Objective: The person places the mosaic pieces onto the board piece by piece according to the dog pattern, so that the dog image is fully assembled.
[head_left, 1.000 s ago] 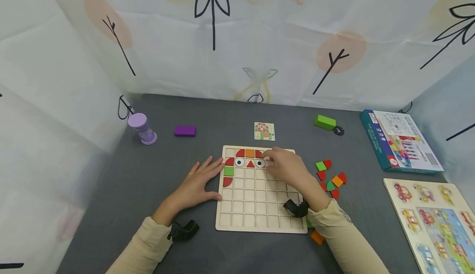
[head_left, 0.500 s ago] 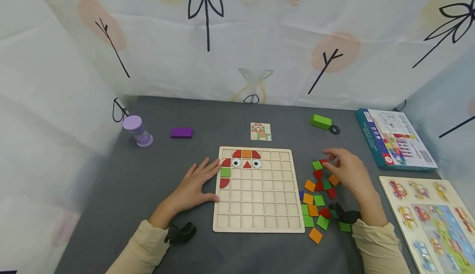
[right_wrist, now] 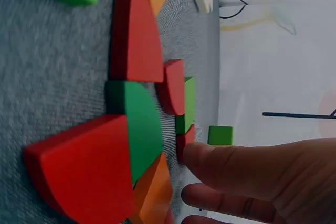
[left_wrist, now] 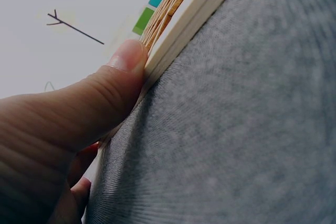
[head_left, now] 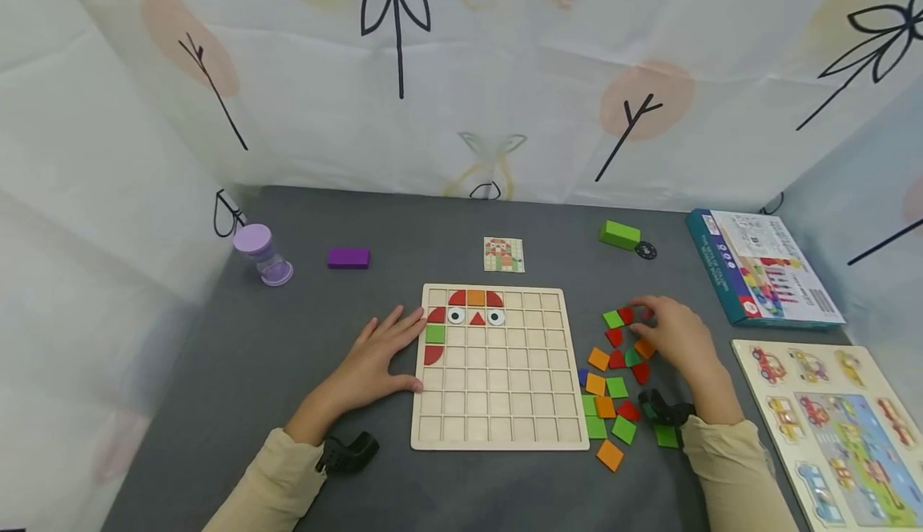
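My left hand [head_left: 368, 368] rests against the left edge of a wooden grid board [head_left: 497, 404], fingers spread and thumb on the rim. Near the board's top left sit red quarter-round pieces [head_left: 433, 354], a green square [head_left: 435, 334], an orange square [head_left: 476, 298], a red triangle [head_left: 477, 319] and two eye pieces [head_left: 495, 317]. My right hand [head_left: 674, 332] is over the loose blocks to the right, thumb and index finger apart. Its thumb [right_wrist: 226, 166] overlaps the edge of a red piece [right_wrist: 186, 141] in the right wrist view, with no block visible between thumb and finger.
Loose green [head_left: 623, 429], orange [head_left: 609, 456] and red blocks lie right of the board. A small picture card [head_left: 503, 255] lies behind it. Around are a purple block [head_left: 348, 258], an hourglass [head_left: 264, 255], a green block [head_left: 619, 234], a box [head_left: 767, 268] and a vehicle puzzle [head_left: 829, 428].
My right hand has left the red quarter-round at the board's top row and moved right to the loose blocks, staying there since half a second ago. My left hand stays at the board's edge.
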